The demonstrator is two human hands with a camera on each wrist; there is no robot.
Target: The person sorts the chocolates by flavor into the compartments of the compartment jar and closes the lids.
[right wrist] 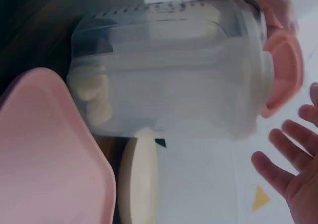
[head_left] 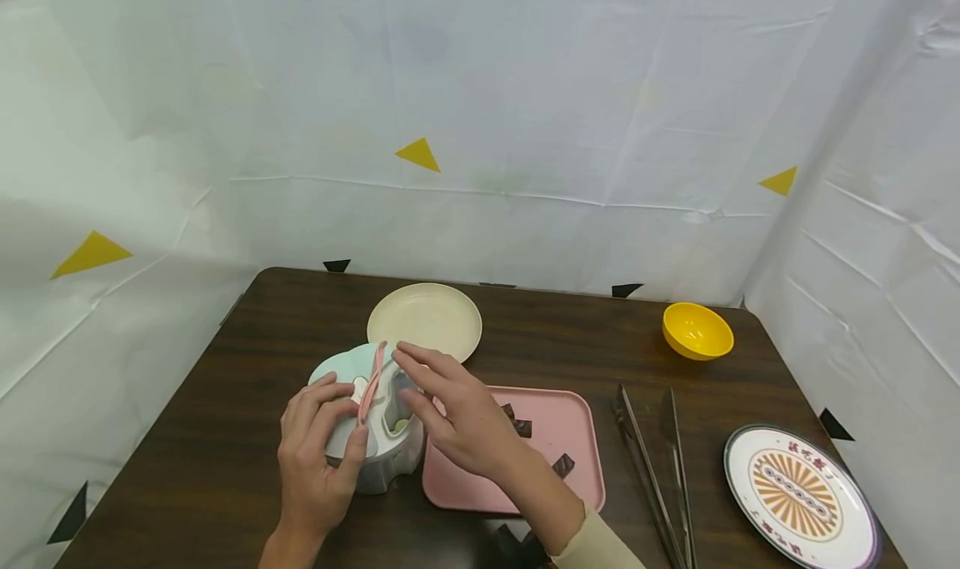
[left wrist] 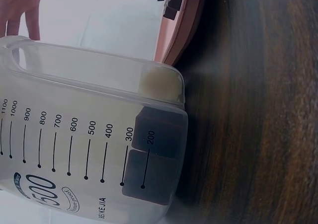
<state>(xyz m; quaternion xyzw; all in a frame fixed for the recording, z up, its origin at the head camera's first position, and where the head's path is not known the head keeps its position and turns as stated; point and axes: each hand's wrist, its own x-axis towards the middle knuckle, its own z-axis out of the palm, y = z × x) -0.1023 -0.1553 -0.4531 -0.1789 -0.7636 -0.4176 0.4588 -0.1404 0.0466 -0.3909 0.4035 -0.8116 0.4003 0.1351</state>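
Observation:
A clear storage container (head_left: 393, 461) with measuring marks stands upright on the table, its lid pale blue, grey and white. The lid's pink flap (head_left: 371, 390) is raised beside an uncovered opening. My left hand (head_left: 318, 444) curls over the lid, thumb and fingers holding at the flap. Over the opening's right side, my right hand (head_left: 468, 415) spreads its fingers and holds nothing; in the right wrist view it is apart from the container. Inside the container, dark blocks (left wrist: 156, 154) and a cream-coloured piece (left wrist: 161, 84) lie at the bottom in separate compartments.
Right of the container lies a pink tray (head_left: 551, 402) with several dark brown blocks (head_left: 522, 428). Behind is a cream plate (head_left: 426, 315). Metal tongs (head_left: 656, 486), a yellow bowl (head_left: 697, 331) and a patterned plate (head_left: 798, 494) are farther right. More dark pieces (head_left: 510, 544) lie at the front.

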